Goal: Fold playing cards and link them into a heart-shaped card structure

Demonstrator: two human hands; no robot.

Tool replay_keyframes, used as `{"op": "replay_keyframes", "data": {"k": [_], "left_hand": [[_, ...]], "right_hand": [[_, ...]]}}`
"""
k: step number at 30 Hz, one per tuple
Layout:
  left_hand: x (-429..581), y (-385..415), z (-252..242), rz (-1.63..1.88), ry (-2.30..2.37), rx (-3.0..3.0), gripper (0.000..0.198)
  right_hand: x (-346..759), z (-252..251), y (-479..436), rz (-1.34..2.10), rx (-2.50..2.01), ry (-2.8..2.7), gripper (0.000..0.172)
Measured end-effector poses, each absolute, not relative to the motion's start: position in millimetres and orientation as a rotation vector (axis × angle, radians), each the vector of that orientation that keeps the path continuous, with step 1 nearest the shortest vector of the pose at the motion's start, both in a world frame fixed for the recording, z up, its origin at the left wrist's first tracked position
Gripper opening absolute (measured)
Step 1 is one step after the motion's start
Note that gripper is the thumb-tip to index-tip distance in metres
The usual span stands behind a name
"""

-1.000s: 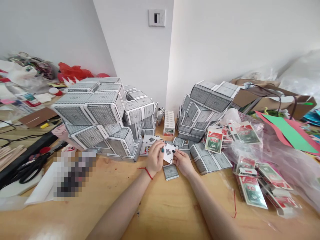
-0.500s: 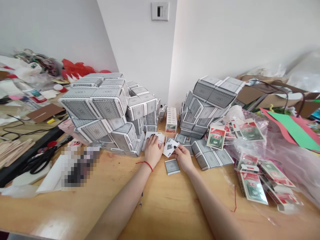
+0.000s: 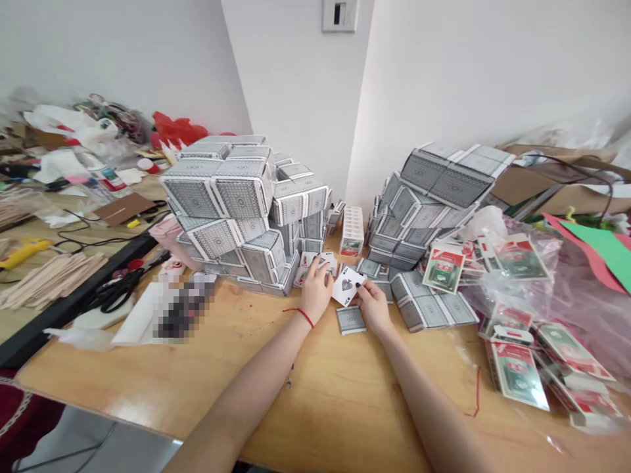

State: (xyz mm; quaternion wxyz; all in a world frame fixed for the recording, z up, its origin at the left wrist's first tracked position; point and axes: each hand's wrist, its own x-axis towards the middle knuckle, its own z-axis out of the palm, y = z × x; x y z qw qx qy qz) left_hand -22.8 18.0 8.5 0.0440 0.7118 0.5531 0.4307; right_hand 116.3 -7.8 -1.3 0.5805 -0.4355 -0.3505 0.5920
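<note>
Just past the grey-backed card piece point(image 3: 351, 320), the right hand point(image 3: 374, 306) pinches the ace of spades point(image 3: 347, 286) by one edge, droppable if loose; the left hand point(image 3: 317, 293), grip unclear, covers face-up cards point(image 3: 301, 270) that could lift together if clinging.

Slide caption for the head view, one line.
Left hand at face-up cards, right hand holding an ace of spades.
</note>
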Motion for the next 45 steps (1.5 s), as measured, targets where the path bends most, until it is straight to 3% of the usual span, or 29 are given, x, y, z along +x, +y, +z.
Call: {"op": "replay_keyframes", "data": {"k": [7, 14, 21, 30, 38, 45], "left_hand": [[-25, 14, 9, 1.217, 1.765, 2.276, 0.022], [-22, 10, 9, 0.921, 1.943, 2.355, 0.042], [-20, 12, 4, 1.122, 1.880, 2.278, 0.031], [-30, 7, 18, 1.451, 1.400, 2.435, 0.024], [-9, -17, 26, 1.368, 1.052, 2.509, 0.014], [-13, -16, 28, 1.366, 0.769, 2.328, 0.021]], "right_hand": [[117, -5, -8, 1.357, -1.055, -0.853, 0.017], [120, -10, -7, 1.319, -1.114, -0.890, 0.017], [120, -7, -7, 1.322, -1.130, -0.843, 0.017], [119, -1, -8, 1.371, -1.099, -0.807, 0.019], [129, 11, -8, 1.547, -0.955, -0.627, 0.015], [131, 19, -9, 1.615, -0.895, -0.662, 0.008]]}}
